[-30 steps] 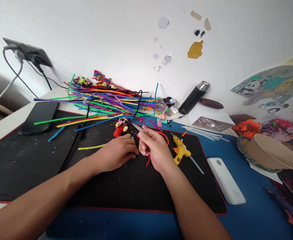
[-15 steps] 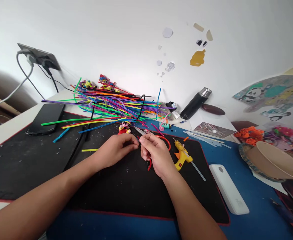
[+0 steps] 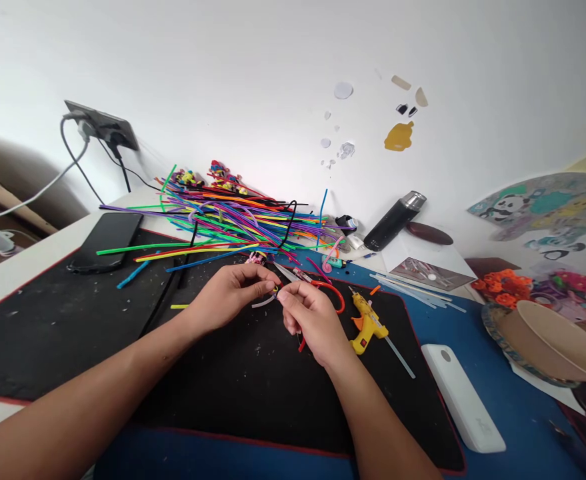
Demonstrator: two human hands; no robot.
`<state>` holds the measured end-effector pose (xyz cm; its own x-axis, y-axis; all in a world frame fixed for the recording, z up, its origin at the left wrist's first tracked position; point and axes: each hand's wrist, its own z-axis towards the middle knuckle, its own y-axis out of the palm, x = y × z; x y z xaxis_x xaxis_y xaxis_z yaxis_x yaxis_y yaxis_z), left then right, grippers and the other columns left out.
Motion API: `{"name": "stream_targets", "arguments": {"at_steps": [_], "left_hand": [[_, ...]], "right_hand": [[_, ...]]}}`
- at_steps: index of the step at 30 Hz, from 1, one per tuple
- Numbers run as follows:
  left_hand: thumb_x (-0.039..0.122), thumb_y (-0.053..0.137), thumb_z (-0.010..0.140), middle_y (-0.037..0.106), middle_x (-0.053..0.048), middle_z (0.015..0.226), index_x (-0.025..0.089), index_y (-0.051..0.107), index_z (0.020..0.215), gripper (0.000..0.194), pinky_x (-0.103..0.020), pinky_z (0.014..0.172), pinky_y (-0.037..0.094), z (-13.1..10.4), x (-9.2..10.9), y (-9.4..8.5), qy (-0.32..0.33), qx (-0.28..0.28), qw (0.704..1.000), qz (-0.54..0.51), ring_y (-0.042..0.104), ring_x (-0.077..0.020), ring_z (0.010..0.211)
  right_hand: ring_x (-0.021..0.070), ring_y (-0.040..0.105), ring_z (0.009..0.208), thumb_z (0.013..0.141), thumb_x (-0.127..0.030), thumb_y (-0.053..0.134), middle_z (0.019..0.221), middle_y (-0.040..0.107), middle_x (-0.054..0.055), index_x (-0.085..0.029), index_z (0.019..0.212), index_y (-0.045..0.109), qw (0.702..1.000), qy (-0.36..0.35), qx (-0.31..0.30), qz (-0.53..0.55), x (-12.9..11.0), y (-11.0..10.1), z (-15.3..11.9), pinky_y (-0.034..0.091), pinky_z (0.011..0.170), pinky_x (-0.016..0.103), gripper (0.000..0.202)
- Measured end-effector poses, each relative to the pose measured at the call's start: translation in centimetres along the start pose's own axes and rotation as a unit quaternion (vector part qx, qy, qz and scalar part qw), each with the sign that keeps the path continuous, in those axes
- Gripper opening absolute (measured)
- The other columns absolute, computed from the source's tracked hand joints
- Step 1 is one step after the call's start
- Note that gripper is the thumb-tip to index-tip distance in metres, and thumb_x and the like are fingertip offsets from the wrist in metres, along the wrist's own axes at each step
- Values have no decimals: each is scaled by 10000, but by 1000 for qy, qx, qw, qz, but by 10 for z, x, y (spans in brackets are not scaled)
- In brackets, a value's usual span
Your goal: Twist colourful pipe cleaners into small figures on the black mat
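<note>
My left hand (image 3: 229,293) is pinched closed over the mat, thumb against fingers, on a small yellow-and-dark piece (image 3: 275,289). A short pale strand (image 3: 263,303) curves out beneath its fingertips. Facing it, my right hand (image 3: 309,313) is also closed in a pinch, its fingertips right beside that piece; what they grip is too small to make out. Just behind the hands lie scissors (image 3: 339,301) with red-orange handles, partly covered by the right hand. A small pipe-cleaner figure (image 3: 257,257) shows behind the left hand, mostly hidden. Under the right hand a red bit (image 3: 301,344) pokes out.
Many coloured pipe cleaners (image 3: 243,220) are heaped at the back. A yellow glue gun (image 3: 367,325) lies to the right, near a white power bank (image 3: 465,399). Farther off are a black flask (image 3: 393,221), glue sticks (image 3: 417,292) and a bowl (image 3: 547,333). A phone (image 3: 107,243) rests at left.
The view has tilted slightly upward. The yellow-and-dark piece and the pale strand now show at my left fingertips. Less of the small figure is visible behind that hand.
</note>
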<state>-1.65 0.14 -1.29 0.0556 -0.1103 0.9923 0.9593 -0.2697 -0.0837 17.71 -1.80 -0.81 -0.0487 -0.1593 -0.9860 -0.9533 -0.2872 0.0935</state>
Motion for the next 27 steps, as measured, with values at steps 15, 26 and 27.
{"name": "stream_targets", "arguments": {"at_steps": [15, 26, 27], "left_hand": [[426, 674, 964, 774, -43, 955, 192, 779, 961, 256, -303, 839, 514, -6, 1, 2, 52, 8, 994, 91, 688, -205, 888], [392, 622, 1007, 778, -28, 936, 208, 774, 964, 242, -274, 816, 515, -6, 1, 0, 87, -10, 985, 148, 696, -190, 866], [392, 624, 1006, 777, -26, 930, 209, 775, 960, 241, -273, 809, 515, -6, 1, 0, 88, -10, 985, 149, 694, -189, 858]], "right_hand": [[98, 454, 464, 891, -502, 726, 559, 522, -74, -198, 868, 622, 1000, -5, 12, -29, 2, -1, 1, 364, 480, 238, 322], [100, 456, 448, 890, -507, 725, 550, 534, -70, -199, 872, 621, 999, -12, 16, -32, 6, -1, 2, 353, 469, 236, 325], [101, 457, 449, 891, -508, 725, 551, 535, -70, -200, 874, 621, 999, -13, 15, -33, 6, -1, 2, 355, 470, 236, 325]]}}
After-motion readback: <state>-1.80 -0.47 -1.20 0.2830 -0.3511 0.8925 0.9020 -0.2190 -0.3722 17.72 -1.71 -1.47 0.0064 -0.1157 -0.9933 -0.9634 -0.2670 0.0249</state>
